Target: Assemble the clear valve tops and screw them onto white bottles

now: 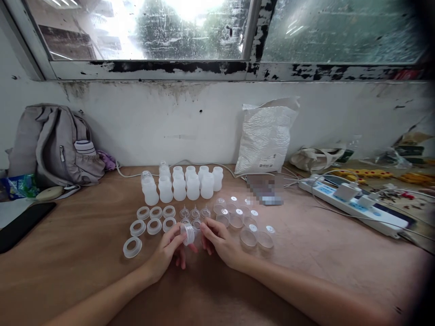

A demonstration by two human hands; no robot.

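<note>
My left hand (171, 244) grips a translucent ribbed screw ring (188, 234), tilted between thumb and fingers. Just to its right, my right hand (219, 241) has its thumb and forefinger pinched together; whatever they hold is hidden. Beyond the hands stand clear bottle nipples (195, 212), some partly covered by my fingers. More translucent screw rings (132, 247) lie in rows on the left. Clear round caps (248, 238), several with white discs beside or on them, are spread to the right. White baby bottles (179, 186) stand upright behind, and clear tops cover the leftmost ones.
The brown table (91, 276) meets a wall below a window. A grey backpack (57, 145) and a black phone (25, 226) are at left. A silver padded bag (265, 138) leans on the wall. A power strip (356, 206) with chargers and cables lies at right.
</note>
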